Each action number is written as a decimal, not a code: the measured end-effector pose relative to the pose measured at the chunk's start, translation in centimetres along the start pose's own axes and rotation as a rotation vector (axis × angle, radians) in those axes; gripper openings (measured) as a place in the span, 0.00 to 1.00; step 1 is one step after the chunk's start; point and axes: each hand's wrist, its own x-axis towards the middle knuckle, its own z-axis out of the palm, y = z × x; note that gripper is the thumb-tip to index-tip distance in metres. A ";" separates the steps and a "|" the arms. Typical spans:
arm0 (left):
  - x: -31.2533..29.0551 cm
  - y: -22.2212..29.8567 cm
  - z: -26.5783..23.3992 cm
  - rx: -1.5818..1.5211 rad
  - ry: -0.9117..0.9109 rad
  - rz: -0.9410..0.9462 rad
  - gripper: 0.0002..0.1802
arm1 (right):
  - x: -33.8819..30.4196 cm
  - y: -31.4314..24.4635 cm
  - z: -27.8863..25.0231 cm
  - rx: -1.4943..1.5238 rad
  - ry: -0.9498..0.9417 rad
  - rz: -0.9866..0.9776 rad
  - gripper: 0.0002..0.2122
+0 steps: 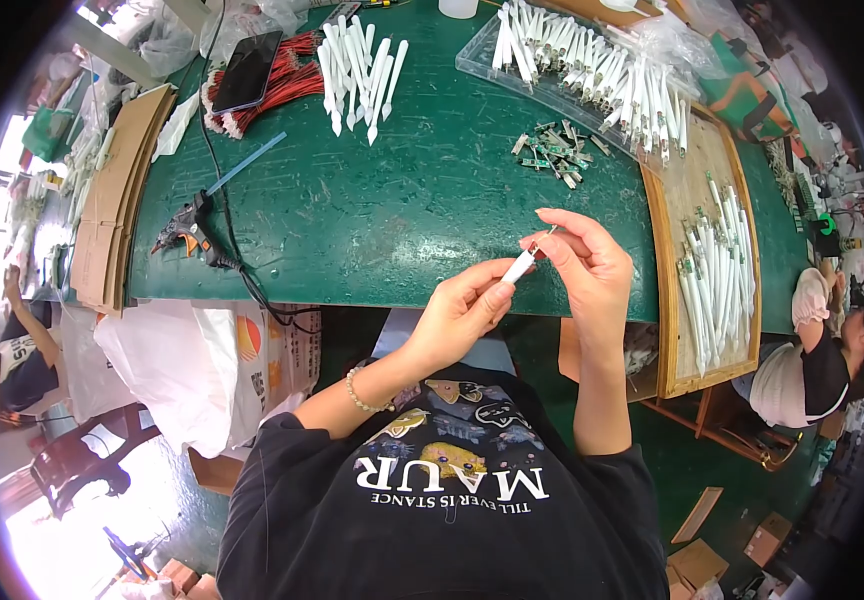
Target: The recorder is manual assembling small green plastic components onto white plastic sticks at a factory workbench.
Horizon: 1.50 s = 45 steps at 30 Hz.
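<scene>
Over the near edge of the green table, my left hand grips a slim white plastic tube between thumb and fingers, tilted up to the right. At the tube's upper end, the fingers of my right hand pinch a small thin part that sticks out of it. Its exact kind is too small to make out. Beyond my hands lies a loose pile of small green circuit boards with metal clips.
A clear plastic tray of white tubes stands at the far right; a wooden tray with more is nearer. White pointed sticks, red wires and a phone lie far left. A glue gun with its cord is at left.
</scene>
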 end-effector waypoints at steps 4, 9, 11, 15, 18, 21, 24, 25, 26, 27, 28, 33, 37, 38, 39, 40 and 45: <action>0.1 0.1 0.0 0.002 -0.008 -0.007 0.19 | 0.0 -0.2 -0.1 -0.034 -0.006 -0.015 0.10; 0.0 0.2 0.0 0.009 0.001 -0.019 0.19 | -0.1 0.0 -0.2 -0.030 -0.032 -0.007 0.10; 0.0 0.1 0.0 0.003 0.003 -0.017 0.18 | -0.1 0.2 -0.1 -0.013 -0.025 0.001 0.10; 0.0 0.2 -0.1 0.001 0.015 -0.043 0.18 | -0.3 0.3 0.3 0.021 -0.005 0.014 0.10; 0.0 -0.1 -0.1 0.002 0.018 -0.030 0.18 | -0.5 0.7 0.4 0.027 0.014 -0.014 0.10; -0.1 -0.1 -0.1 0.003 0.020 -0.025 0.18 | -0.6 0.9 0.7 0.026 0.046 -0.021 0.10; -0.2 -0.1 0.0 0.004 0.034 -0.033 0.18 | -0.8 1.2 1.0 -0.046 0.081 -0.062 0.10; -0.2 -0.1 0.0 0.005 0.034 -0.033 0.18 | -0.9 1.4 1.1 -0.045 0.081 -0.063 0.10; -0.2 -0.1 0.0 0.006 0.038 -0.034 0.18 | -0.9 1.5 1.1 -0.066 0.089 -0.082 0.10; -0.2 -0.1 0.1 0.006 0.041 -0.034 0.18 | -1.0 1.6 1.1 -0.087 0.097 -0.102 0.10; -0.2 -0.1 0.2 0.007 0.039 -0.034 0.18 | -1.0 1.6 1.1 -0.087 0.099 -0.102 0.10; 0.3 0.2 0.3 0.021 0.090 -0.040 0.17 | -0.4 1.3 0.9 -0.036 0.089 -0.064 0.08; 0.5 0.3 0.3 0.003 0.089 -0.072 0.18 | -0.6 1.9 0.9 0.002 0.116 -0.057 0.06; 0.4 0.3 0.4 0.004 0.098 -0.073 0.18 | -0.7 2.0 1.0 -0.011 0.125 -0.069 0.05; 0.5 0.2 0.5 0.005 0.107 -0.073 0.18 | -0.7 2.0 1.0 -0.024 0.133 -0.080 0.04; 0.5 0.3 0.5 0.005 0.105 -0.074 0.18 | -0.6 1.9 1.0 -0.024 0.135 -0.080 0.04; 0.3 -0.1 0.7 0.006 0.155 -0.054 0.18 | -0.5 1.7 1.0 -0.066 0.116 -0.079 0.05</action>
